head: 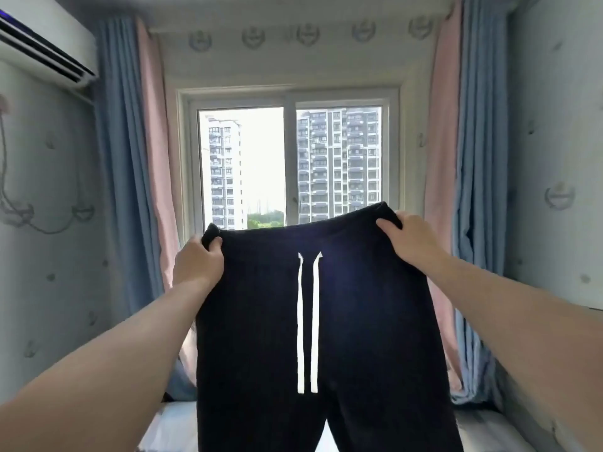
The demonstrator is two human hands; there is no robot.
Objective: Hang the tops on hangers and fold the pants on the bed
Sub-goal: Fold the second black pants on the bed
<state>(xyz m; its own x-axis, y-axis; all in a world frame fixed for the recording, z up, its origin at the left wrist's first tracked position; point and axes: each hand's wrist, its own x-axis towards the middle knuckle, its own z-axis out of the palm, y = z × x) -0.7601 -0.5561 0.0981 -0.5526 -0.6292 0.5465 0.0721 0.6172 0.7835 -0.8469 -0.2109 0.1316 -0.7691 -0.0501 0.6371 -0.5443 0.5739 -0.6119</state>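
Left hand (199, 262) gripping waistband corner at nine o'clock, right hand (412, 238) clamped on corner at three o'clock, black pants (359, 321) held up, hanging toward six o'clock, white drawstring (306, 321) dangling centre, window (290, 164) at twelve o'clock behind.

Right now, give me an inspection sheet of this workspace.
Surface: bed, only pale strips show at the bottom.
Job's things: pants, dark, held up by the waistband, white drawstring hanging; no tops or hangers seen.
Clutter: nothing seen.
Hands: left hand and right hand each grip a waistband corner.
Cables: looped line on left wall, cord or decal, cannot tell.
Surroundings: window, curtains, air conditioner.
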